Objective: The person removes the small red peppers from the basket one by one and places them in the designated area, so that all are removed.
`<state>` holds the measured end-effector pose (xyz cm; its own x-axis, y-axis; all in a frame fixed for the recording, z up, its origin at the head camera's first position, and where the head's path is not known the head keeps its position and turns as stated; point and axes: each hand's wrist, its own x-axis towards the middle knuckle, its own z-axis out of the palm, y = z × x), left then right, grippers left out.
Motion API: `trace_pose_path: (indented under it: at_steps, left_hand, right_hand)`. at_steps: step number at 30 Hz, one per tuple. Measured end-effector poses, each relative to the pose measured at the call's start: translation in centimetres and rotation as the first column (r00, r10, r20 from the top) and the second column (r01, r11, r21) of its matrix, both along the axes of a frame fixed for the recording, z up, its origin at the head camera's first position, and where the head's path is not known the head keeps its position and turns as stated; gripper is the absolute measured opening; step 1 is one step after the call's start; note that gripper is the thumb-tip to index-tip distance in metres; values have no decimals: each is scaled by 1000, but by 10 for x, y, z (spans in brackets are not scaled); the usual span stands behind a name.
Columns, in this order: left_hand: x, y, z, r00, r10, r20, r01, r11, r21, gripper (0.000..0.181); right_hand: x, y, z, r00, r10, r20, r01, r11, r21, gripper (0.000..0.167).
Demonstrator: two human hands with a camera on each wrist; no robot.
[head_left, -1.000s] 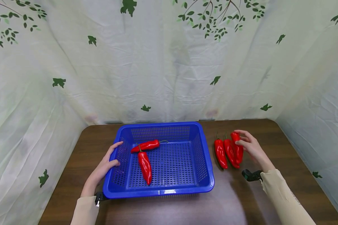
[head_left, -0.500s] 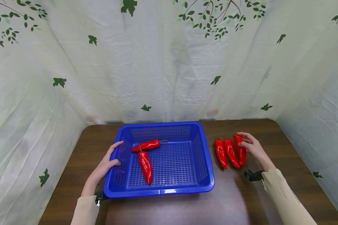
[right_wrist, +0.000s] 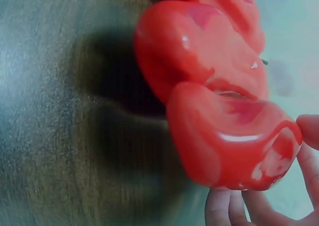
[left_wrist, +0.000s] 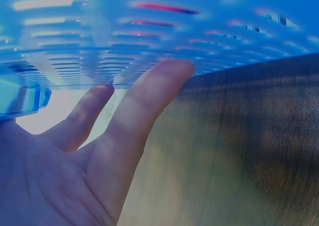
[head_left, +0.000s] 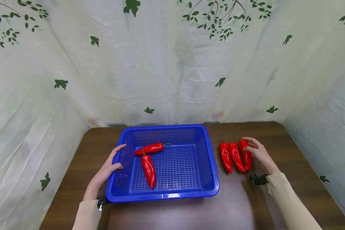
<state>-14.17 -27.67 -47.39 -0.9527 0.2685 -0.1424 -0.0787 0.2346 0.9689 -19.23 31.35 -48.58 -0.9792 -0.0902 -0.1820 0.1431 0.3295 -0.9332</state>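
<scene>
A blue perforated plastic basket (head_left: 187, 193) stands on the table. My left hand (head_left: 107, 167) grips its left rim, thumb and a finger over the edge in the head view. In the left wrist view, other fingers (left_wrist: 127, 111) lie against the outer wall. Inside the basket are a red chili pepper (head_left: 153, 148) lying crosswise and another red chili pepper (head_left: 148, 171) pointing toward me. To the right, my right hand (head_left: 261, 155) pinches a red chili pepper (right_wrist: 234, 136) between thumb and fingers, near its far end. Beside it lie two more red chili peppers (head_left: 225, 158), side by side.
The brown wooden table (head_left: 166, 217) has rounded far corners. A pale cloth (head_left: 166, 64) printed with green leaves hangs behind it and along both sides. Dark wrist devices (head_left: 258, 179) sit at both cuffs.
My right hand has shifted the pinched chili pepper slightly right and toward me, off the neighbouring one and into line with the row. The left hand and basket stay put.
</scene>
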Motion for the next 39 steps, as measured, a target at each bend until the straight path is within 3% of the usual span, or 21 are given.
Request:
trace_pose_path:
  at_steps: [8, 26, 39]
  left_hand:
    - [0, 0, 1, 1000, 5, 3, -5, 1000, 3, 75]
    - [-1, 1, -1, 1000, 11, 16, -12, 999, 32, 74]
    - [-2, 0, -1, 1000, 6, 11, -7, 1000, 31, 74]
  right_hand:
    - [-2, -2, -5, 1000, -17, 9, 17, 999, 51, 52]
    - [3, -6, -7, 999, -48, 7, 47, 997, 68, 49]
    - [3, -10, 11, 992, -103, -68, 106, 993, 46, 48]
